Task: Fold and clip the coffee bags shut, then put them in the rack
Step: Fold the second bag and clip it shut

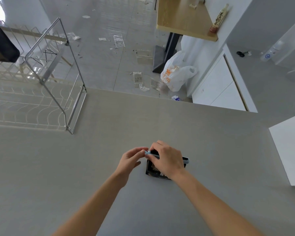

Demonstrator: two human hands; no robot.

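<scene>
**One bag mid-clip, closure not confirmed**

One black coffee bag [156, 171] is seen lying on the table [160, 123], near the middle and toward the near edge, with its top edge under a pale blue clip [151, 153]. The clip's left end is pinched by the fingertips of the left hand [131, 160]. The right hand [167, 159] is laid over the clip and the bag's top, fingers curled down onto them. Both grips are closed around the clip; neither is spread.

Risks, as judged:
- The fold could be released under the right hand before the clip is latched, so the top springs open.
- The clip could be shut skewed, with only part of the fold caught, if the left end is pressed first.
- The bag could be slid across the smooth table by downward pressure, as nothing backs it.
- The wire rack [56, 79] sits well apart at far left; a poorly latched clip could be shed during the carry.

Hidden or unclear:
- The fold itself and most of the clip's middle are covered by the right hand.
- Whether the clip is latched cannot be told.
- The bag's print is too blurred to be read.
- The rack is cut off by the left frame edge; its contents are not clear.
- No other bags are made out on the table.
</scene>
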